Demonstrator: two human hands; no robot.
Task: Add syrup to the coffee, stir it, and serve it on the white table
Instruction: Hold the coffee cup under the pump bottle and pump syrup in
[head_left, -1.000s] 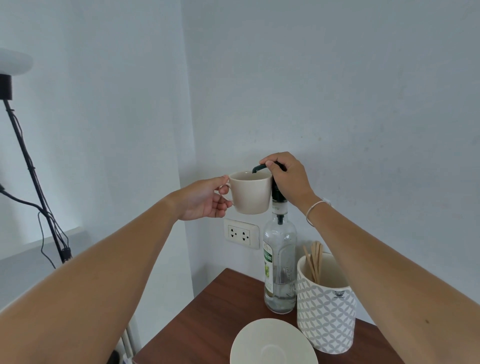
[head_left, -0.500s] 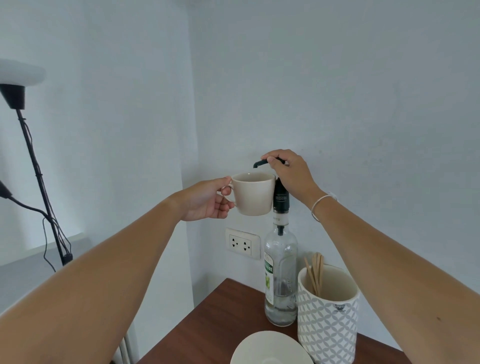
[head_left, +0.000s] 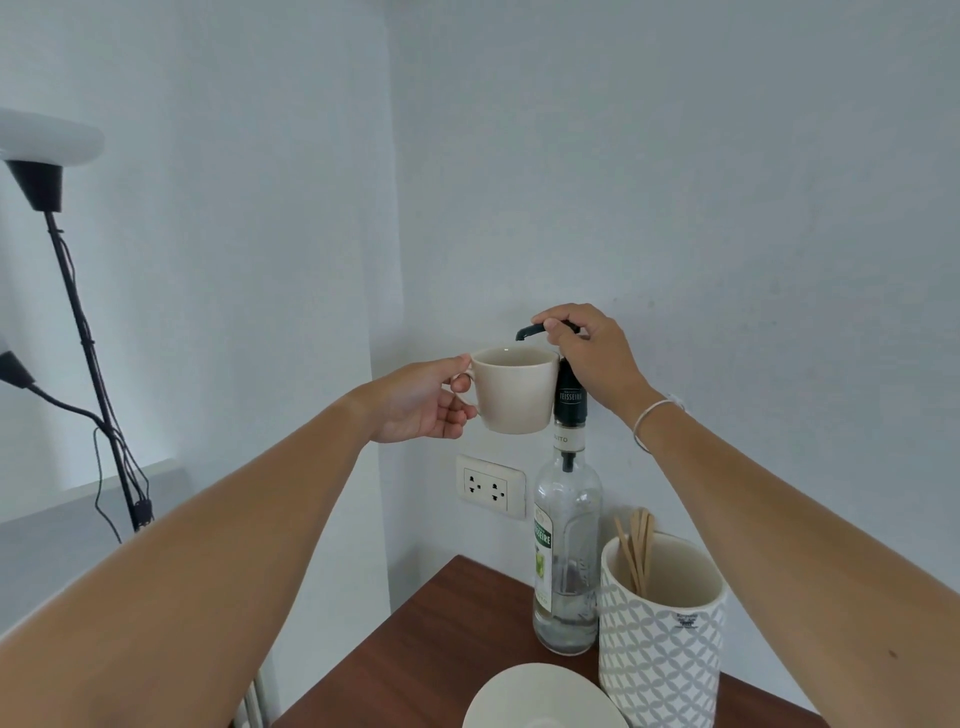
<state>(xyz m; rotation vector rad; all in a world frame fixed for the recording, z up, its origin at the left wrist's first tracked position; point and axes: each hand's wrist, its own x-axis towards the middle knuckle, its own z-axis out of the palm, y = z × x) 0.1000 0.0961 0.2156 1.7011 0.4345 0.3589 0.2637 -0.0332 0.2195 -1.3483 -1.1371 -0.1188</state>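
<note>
My left hand (head_left: 423, 402) holds a beige coffee cup (head_left: 514, 389) by its handle, raised in the air against the neck of a clear syrup bottle (head_left: 567, 540). The bottle stands on a dark wooden table (head_left: 441, 649). My right hand (head_left: 592, 353) rests on top of the bottle's black pump head (head_left: 530, 331), fingers curled over it. The pump spout points down just above the cup's rim. The cup's contents are hidden from this angle.
A white patterned jar (head_left: 660, 644) with several wooden stirrers (head_left: 636, 551) stands right of the bottle. A white saucer (head_left: 540, 699) lies at the table's near edge. A wall socket (head_left: 491, 486) sits behind. A black lamp stand (head_left: 88, 353) with cables is at the left.
The pump head has risen under my right hand, from pressed down to extended above the cup rim. The cup stays beside the bottle neck.
</note>
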